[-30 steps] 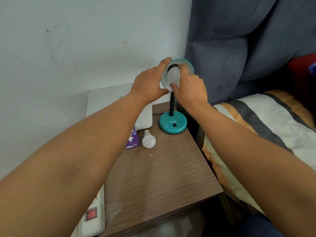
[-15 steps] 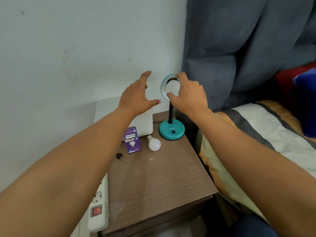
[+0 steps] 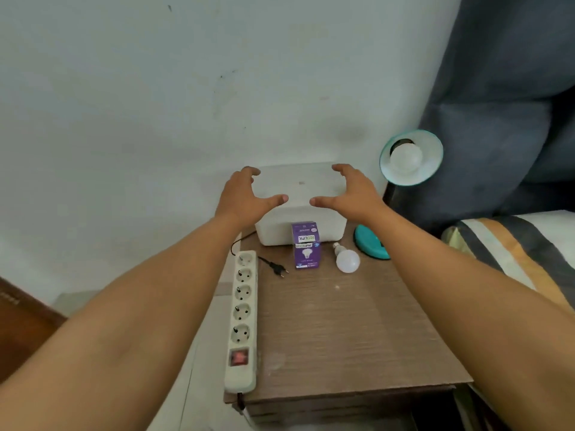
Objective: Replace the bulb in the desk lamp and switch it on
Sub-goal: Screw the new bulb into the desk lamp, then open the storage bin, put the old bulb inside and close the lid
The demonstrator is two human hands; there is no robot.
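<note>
While your arms reach forward, your left hand point(image 3: 249, 197) and right hand point(image 3: 348, 194) hover over the white box point(image 3: 298, 194), fingers point(image 3: 340, 169) spread apart, holding nothing. You have two bulbs: one seated in the desk lamp point(image 3: 412, 157) to the right of your right hand, one loose bulb point(image 3: 347, 259) on the table point(image 3: 342, 331) below it, beside one purple carton point(image 3: 306, 250).

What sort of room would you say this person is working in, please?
Most likely a bedroom: a small wooden bedside table stands against the wall beside a bed with striped bedding, and a teal desk lamp stands at its far corner.
</note>
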